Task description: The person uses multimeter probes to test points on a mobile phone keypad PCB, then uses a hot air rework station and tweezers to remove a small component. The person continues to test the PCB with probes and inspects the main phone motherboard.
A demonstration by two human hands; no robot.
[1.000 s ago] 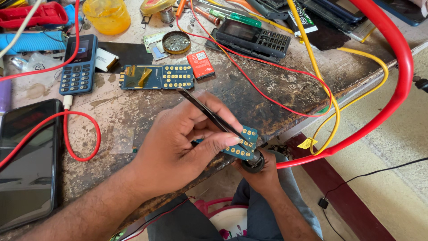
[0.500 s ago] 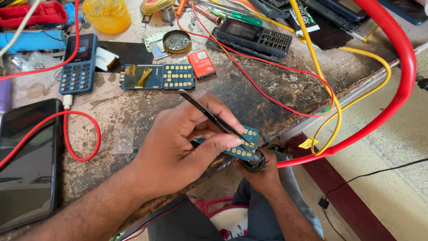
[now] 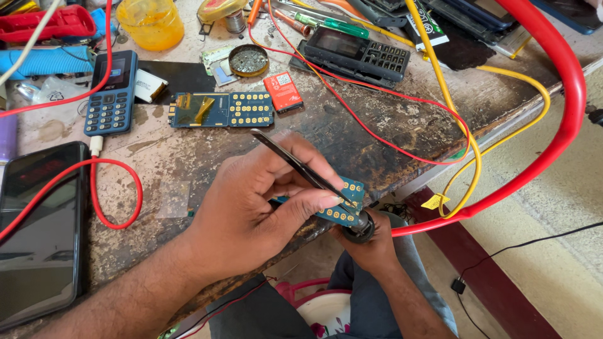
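My left hand (image 3: 251,213) grips black tweezers (image 3: 295,164), and their tip rests on a small blue circuit board (image 3: 347,206) with gold pads. The board sits at the workbench's front edge, against my left thumb. My right hand (image 3: 370,254) comes up from below my lap and is closed around a black round tool head (image 3: 361,231) just under the board. A thick red hose (image 3: 553,119) runs from that head. How the board itself is gripped is hidden by my fingers.
On the worn workbench (image 3: 402,125) lie a second blue keypad board (image 3: 223,110), a blue keypad phone (image 3: 112,93), a red battery (image 3: 282,91), a black phone housing (image 3: 355,51), a dark smartphone (image 3: 38,232), a yellow cup (image 3: 151,22), and red and yellow wires.
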